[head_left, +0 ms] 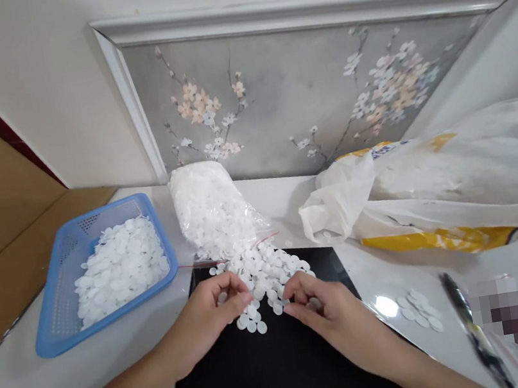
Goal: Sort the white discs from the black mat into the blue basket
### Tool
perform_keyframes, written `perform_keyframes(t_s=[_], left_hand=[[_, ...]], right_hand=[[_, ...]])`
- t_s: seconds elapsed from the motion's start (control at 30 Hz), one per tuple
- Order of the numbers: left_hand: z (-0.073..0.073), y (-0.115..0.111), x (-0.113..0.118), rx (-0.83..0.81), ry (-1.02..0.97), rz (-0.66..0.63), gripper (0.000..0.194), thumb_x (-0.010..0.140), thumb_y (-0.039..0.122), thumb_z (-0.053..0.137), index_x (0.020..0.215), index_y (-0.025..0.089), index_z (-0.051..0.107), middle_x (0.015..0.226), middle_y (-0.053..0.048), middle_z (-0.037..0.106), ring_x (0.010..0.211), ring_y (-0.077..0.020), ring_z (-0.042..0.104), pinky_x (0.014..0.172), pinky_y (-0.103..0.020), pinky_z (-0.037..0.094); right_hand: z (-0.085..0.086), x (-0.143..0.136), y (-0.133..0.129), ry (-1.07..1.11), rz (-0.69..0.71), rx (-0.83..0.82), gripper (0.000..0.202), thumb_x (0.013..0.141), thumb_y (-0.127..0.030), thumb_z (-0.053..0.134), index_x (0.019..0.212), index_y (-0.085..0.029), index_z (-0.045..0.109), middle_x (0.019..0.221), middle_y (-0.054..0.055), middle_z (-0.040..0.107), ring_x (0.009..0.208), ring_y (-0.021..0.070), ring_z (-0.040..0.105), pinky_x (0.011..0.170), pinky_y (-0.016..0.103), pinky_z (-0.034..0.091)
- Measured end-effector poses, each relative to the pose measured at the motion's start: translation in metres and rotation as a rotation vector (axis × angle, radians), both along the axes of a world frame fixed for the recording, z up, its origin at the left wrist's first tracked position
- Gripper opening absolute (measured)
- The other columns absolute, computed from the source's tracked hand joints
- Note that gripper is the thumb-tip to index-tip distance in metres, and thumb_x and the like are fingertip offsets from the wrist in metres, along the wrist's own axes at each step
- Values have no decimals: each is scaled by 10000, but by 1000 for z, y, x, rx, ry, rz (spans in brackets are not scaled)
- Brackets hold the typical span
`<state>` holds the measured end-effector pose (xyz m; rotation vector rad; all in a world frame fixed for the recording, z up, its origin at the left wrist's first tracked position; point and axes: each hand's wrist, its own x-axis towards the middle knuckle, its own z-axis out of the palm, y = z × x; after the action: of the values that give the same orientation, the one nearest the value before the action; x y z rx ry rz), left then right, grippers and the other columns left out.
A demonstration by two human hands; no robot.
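A loose heap of small round white discs [263,271] lies on a black mat [266,374]. My left hand [209,315] is at the heap's near left side, its fingers curled and closed, with white discs showing inside them. Facing it from the right, my right hand [325,307] has thumb and forefinger closed at the heap's edge; a disc shows within the curled fingers. How many discs each hand holds is hidden. Behind the heap, a clear plastic bag [210,208] full of the same discs lies with its mouth toward the mat.
A blue basket [53,315] holding many discs stands at the left, beside a cardboard box [3,212]. At the right lie a large white and yellow plastic bag [458,190], a small group of discs [420,310] and a black pen [474,330]. A framed floral panel [293,98] stands behind.
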<state>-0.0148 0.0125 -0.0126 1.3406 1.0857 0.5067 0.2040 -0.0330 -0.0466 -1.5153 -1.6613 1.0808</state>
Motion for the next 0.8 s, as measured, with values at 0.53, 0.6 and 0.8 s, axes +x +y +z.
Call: perform_keyframes(t_s=[0.53,0.6,0.8], left_hand=[[-29,-7,-3,854,461,-526,249,936,202,472,751,221,638,704,-47,589,665,-194,465,566,-322,195],[-25,-6,0,659,365,-382,228,873,213,541,647,217,574,667,-21,532,638,-178,426,577,-310,208],[-13,-3,6,367,301,-110,275,890,345,501,653,209,477,597,48,425,560,-127,359,547,-259,245]], right_hand=[[-12,-6,-9,-825,390,641,156,890,-25,544,863,-168,600,724,12,633,574,157,608,500,294,355],[-13,-8,-10,-867,401,669,201,845,33,548,870,-158,604,751,26,645,581,162,607,496,297,350],[-14,-12,-4,-781,257,578,179,902,-29,541,818,-174,606,707,10,651,576,149,625,514,275,368]])
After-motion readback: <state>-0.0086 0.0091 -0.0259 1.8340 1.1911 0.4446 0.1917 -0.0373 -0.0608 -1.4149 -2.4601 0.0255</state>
